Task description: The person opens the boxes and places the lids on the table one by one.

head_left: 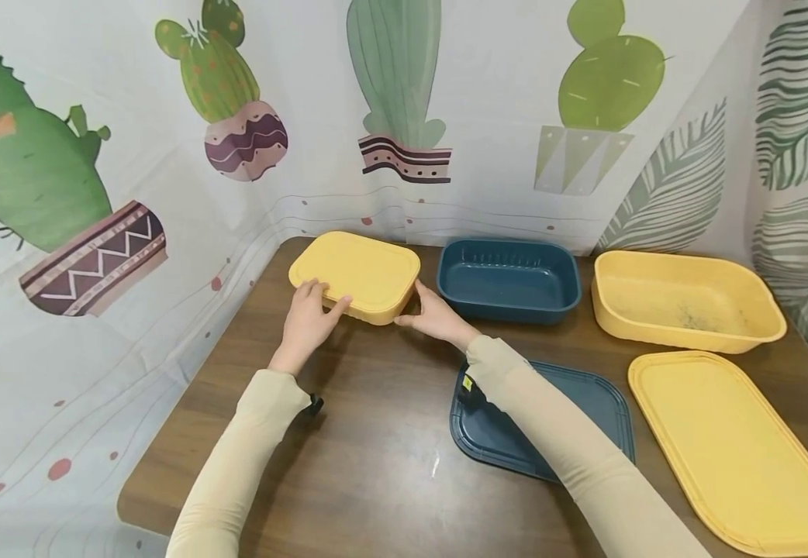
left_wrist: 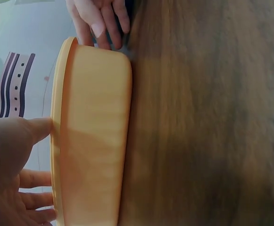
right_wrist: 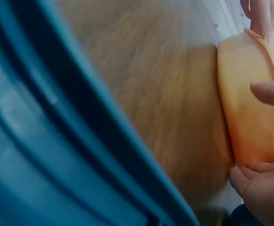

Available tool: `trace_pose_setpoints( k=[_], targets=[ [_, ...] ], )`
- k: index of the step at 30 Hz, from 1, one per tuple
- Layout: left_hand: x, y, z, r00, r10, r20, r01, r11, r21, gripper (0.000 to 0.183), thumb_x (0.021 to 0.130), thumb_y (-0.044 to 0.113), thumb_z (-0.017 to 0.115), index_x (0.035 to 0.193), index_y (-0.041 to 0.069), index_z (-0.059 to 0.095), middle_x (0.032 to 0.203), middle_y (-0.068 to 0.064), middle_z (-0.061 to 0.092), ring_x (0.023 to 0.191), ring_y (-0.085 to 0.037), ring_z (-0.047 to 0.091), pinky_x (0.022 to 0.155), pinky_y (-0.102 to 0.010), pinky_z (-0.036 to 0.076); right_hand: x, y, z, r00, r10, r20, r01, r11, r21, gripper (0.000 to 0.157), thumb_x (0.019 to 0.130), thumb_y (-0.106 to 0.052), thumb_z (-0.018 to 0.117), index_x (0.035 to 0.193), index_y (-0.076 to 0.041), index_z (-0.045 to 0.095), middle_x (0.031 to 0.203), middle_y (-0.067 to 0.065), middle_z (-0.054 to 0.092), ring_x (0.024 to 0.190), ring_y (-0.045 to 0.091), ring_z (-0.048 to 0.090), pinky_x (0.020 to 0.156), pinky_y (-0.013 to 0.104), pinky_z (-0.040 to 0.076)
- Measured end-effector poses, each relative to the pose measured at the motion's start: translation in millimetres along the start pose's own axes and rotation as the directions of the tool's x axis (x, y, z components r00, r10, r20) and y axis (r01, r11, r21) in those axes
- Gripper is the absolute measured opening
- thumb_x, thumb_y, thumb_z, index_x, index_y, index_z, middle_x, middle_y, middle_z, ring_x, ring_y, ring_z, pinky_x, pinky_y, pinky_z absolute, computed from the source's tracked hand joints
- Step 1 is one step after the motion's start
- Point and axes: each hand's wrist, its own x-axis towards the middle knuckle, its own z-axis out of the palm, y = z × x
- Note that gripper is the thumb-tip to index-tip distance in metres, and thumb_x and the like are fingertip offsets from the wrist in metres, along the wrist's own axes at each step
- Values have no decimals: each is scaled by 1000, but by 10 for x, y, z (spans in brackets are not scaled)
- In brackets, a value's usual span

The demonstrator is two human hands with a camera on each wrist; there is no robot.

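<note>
A small yellow lidded food container sits on the table's far left part, its lid lying on top. My left hand touches the lid's near left edge with thumb and fingers, fairly straight. At the container's right end, my right hand lays its fingers along the side wall. In the right wrist view the right thumb lies across the near side, and whether it touches cannot be told. The container's yellow side wall rests on the wood in the left wrist view.
Right of the container stand a dark blue box and a larger yellow box, both without lids. A blue lid lies under my right forearm, and a yellow lid lies farther right. A patterned cloth hangs behind the wooden table.
</note>
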Motion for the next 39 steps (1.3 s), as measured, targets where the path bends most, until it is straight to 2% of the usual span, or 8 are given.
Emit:
trace_pose_setpoints(
  k=[7,17,20,22,24,29,34,39],
  targets=[
    [22,108,79,1000,8,-30,-6,998,62,72,100,51,57,138,-11,51,147,-30,42,139,-44,36,111,-55,35,51,28,81,997,4,-77,-1,1000,29,123,81,-41,84,162,-13,-4,167,16,12,152,28,18,119,47,24],
    [35,228,133,997,33,-67,-23,988,153,78,97,58,57,134,-10,54,140,-29,47,136,-44,37,112,-53,32,113,64,108,993,32,-111,-29,999,33,121,85,-43,81,161,-8,-6,166,19,10,152,31,16,120,46,23],
    [50,204,115,996,67,-60,-57,986,155,77,95,58,61,131,-10,56,137,-29,49,134,-44,39,113,-52,32,107,57,104,994,54,-97,-51,998,29,120,86,-45,79,161,-6,-6,167,19,7,152,32,14,120,46,23],
    [78,180,95,992,123,-43,-115,983,146,74,94,55,66,128,-10,58,135,-28,51,133,-44,40,114,-51,30,100,46,99,994,67,-87,-65,997,29,120,86,-46,78,161,-5,-6,167,19,5,152,32,13,120,46,23],
    [119,148,76,979,204,-15,-199,968,153,71,91,52,71,125,-9,59,134,-26,53,131,-43,42,114,-50,30,103,43,97,994,74,-80,-72,997,28,119,87,-47,78,160,-4,-6,167,20,5,153,32,13,120,46,22],
    [229,93,47,926,367,95,-378,906,192,68,87,47,78,130,-2,59,141,-22,52,139,-42,38,118,-51,24,132,55,102,995,78,-70,-77,997,21,119,87,-48,77,160,-4,-6,167,20,4,153,31,11,120,46,21],
    [335,107,55,888,430,161,-457,866,202,66,87,45,78,133,2,60,147,-17,51,144,-39,35,119,-52,21,132,49,91,994,85,-65,-83,996,37,120,87,-49,77,160,-3,-6,167,20,3,153,32,11,120,46,21],
    [410,139,46,869,449,208,-488,847,209,63,88,40,79,134,2,61,147,-15,53,142,-36,38,119,-51,21,131,53,81,994,93,-61,-91,995,34,120,87,-51,76,160,-5,-6,167,19,1,153,32,10,120,46,22]
  ],
)
